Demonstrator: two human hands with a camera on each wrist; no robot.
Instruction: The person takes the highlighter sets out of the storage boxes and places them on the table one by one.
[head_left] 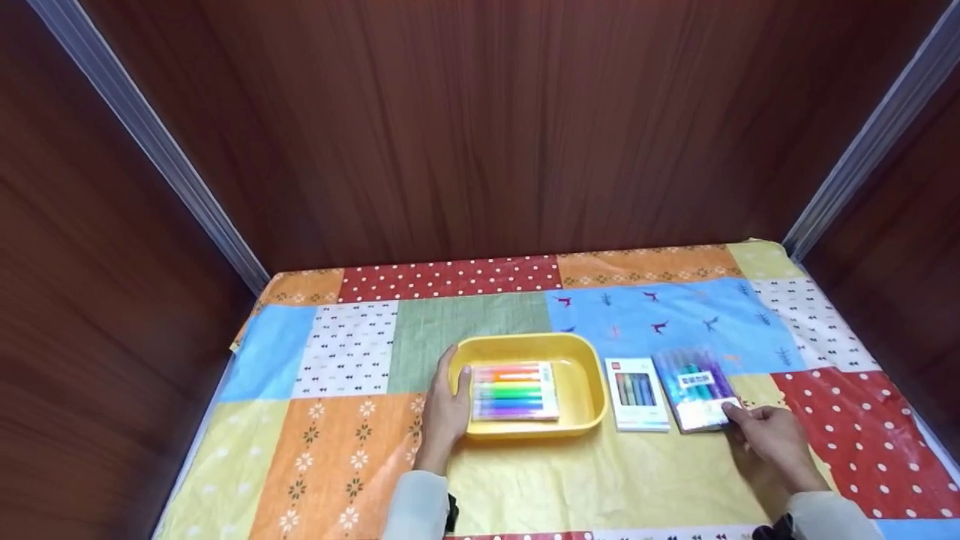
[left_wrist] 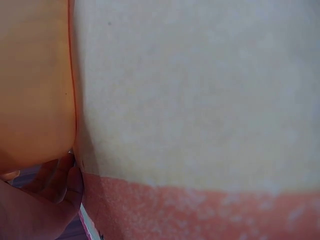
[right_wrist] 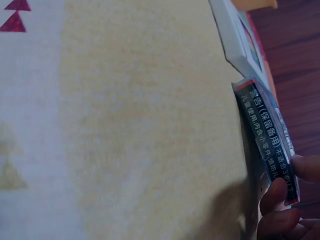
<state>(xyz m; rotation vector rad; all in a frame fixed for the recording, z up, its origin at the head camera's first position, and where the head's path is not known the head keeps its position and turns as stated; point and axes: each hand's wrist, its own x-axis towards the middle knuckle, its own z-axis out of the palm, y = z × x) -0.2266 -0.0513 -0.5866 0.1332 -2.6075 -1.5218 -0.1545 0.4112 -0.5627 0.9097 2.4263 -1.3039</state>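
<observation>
Wooden walls: dark brown panels point(head_left: 480, 135) close off the back and both sides of what I see through the head view.
Surface: I have a patchwork cloth point(head_left: 525, 480) over it, in yellow, orange, blue, green, white and dotted red pieces.
Yellow tray: the tray point(head_left: 576, 390) sits near the middle of the cloth, upright and holding one pack.
Left hand: my left hand point(head_left: 448, 405) grips the tray's left end, thumb over the rim on the inside and fingers along the outer wall.
Right hand: my right hand point(head_left: 772, 439) pinches the near right corner of the purple pen pack, thumb on its face, fingers at the edge.
Purple pen pack: this clear pack point(head_left: 699, 384) is outside the tray, to its right, past the white box; I cannot tell whether its near edge is raised.
Rainbow marker pack: this pack point(head_left: 514, 391) lies in the tray's left part, pens running crosswise.
White box: the box point(head_left: 637, 396) lies between tray and purple pen pack, just beside both, coloured sticks showing in its window.
</observation>
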